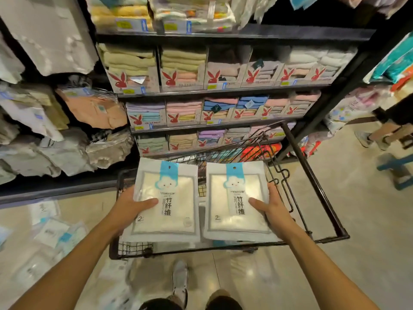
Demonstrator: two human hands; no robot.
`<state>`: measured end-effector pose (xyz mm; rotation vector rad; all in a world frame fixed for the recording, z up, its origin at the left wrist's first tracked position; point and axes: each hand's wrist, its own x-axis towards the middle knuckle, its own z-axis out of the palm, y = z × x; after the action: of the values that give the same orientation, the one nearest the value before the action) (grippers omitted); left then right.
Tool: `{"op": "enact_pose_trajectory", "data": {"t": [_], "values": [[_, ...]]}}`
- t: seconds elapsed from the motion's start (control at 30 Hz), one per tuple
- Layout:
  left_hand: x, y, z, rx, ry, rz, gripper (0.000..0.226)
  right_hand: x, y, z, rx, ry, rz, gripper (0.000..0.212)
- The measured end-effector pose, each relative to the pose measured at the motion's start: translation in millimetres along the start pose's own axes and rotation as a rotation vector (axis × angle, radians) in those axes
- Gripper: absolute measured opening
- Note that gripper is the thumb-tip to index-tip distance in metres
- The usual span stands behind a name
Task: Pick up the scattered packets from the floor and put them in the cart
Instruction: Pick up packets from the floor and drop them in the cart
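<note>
Store aisle, towel shelves (223, 86) behind | left hand (127, 209) clamped on one packet (165, 200), right hand (271, 209) on another (237, 200), both over cart (312, 175) | more packets on floor (51, 233) remain

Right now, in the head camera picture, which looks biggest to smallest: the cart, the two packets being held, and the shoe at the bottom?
1. The cart looks biggest.
2. The left packet and right packet look alike, so they tie.
3. The shoe looks smallest, though it lies farther from the camera than the packets.
</note>
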<state>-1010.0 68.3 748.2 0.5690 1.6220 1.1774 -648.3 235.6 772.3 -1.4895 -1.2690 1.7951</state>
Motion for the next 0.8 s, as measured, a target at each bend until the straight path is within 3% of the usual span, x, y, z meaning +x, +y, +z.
{"op": "enact_pose_trajectory", "data": {"t": [0.17,0.33,0.53,0.63,0.8], "values": [[61.9,-53.1,0.2,0.081,-0.072,-0.125,0.046,67.7,37.2,0.6,-0.070,-0.004,0.109,0.060],[111.1,-116.2,20.2,0.141,0.014,-0.140,0.046,138.5,102.1,-1.2,-0.160,-0.035,0.199,0.059],[153.0,-187.9,35.6,0.205,-0.069,-0.208,0.024,205.5,181.1,-7.3,-0.288,-0.096,0.256,0.068],[165.2,-215.0,40.1,0.212,-0.081,-0.228,0.036,225.4,210.9,-7.8,-0.296,-0.116,0.295,0.068],[180.7,-255.3,44.3,0.303,0.038,-0.368,0.046,237.3,253.6,-11.4,-0.411,-0.123,0.339,0.069]]}}
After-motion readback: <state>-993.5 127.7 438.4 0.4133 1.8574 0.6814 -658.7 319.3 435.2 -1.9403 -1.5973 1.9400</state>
